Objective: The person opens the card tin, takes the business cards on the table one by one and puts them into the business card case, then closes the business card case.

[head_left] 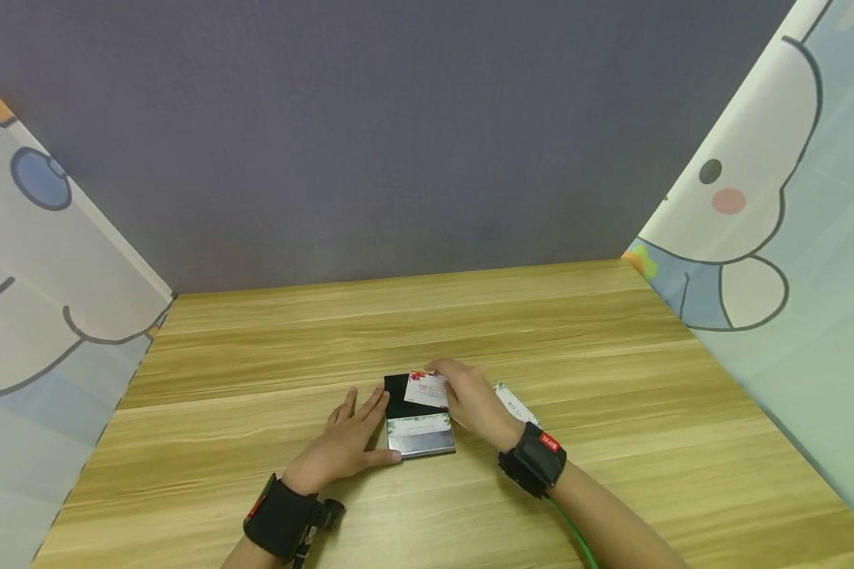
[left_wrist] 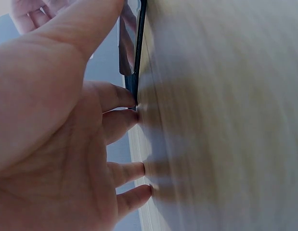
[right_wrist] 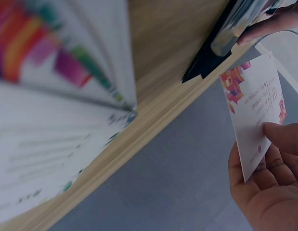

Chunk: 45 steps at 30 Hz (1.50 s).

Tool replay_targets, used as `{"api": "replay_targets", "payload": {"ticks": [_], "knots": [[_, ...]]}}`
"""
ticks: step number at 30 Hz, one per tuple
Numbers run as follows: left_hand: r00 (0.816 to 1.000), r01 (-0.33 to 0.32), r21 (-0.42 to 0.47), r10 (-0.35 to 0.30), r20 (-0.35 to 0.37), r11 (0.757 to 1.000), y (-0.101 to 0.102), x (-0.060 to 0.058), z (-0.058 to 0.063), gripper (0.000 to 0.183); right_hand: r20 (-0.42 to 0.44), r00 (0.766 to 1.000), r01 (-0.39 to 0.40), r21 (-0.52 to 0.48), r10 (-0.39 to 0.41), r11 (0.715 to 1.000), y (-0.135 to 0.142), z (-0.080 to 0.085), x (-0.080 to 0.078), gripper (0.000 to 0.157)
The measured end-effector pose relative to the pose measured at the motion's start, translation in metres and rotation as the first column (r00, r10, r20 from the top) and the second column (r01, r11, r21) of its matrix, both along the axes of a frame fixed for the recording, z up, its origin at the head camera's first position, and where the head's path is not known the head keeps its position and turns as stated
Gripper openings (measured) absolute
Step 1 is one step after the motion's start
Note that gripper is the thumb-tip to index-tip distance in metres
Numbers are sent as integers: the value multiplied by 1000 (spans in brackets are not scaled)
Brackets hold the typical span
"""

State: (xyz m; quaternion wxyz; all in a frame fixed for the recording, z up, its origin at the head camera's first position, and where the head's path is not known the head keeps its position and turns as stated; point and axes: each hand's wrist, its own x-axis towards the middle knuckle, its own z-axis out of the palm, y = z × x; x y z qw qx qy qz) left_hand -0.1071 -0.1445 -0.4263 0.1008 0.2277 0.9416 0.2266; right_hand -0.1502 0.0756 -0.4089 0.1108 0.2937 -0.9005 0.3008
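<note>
A business card case (head_left: 398, 403) lies opened flat on the table, its black half at the back and its silvery half in front. A white card with green leaf print (head_left: 420, 425) shows across the silvery half. My right hand (head_left: 478, 405) pinches a white business card (right_wrist: 252, 108) with red and purple flowers between thumb and fingers, held over the black half. To the left of the case, my left hand (head_left: 347, 446) spreads its fingers on the table, forefinger at the black edge and thumb on the front left corner.
More business cards (head_left: 515, 403) with green leaf print lie on the wooden table (head_left: 256, 356) just right of my right hand; close up in the right wrist view, these cards (right_wrist: 47, 149) show colourful print. A dark grey panel (head_left: 398, 142) stands behind the table.
</note>
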Motion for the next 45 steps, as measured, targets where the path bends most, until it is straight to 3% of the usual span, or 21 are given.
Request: {"api": "replay_targets", "payload": {"ticks": [10,25,45], "knots": [[1000,-5,-12,5,9,1000,1,-2,-3,89,9,998,-58,-8,58,998,-9,0,2,36],[1000,-3,-9,4,26,1000,2,-1,1,90,93,990,-108,19,106,994,-13,-5,4,34],[1000,-1,-18,1,25,1000,1,-1,1,88,57,985,-170,86,165,982,-15,-8,6,33]]}}
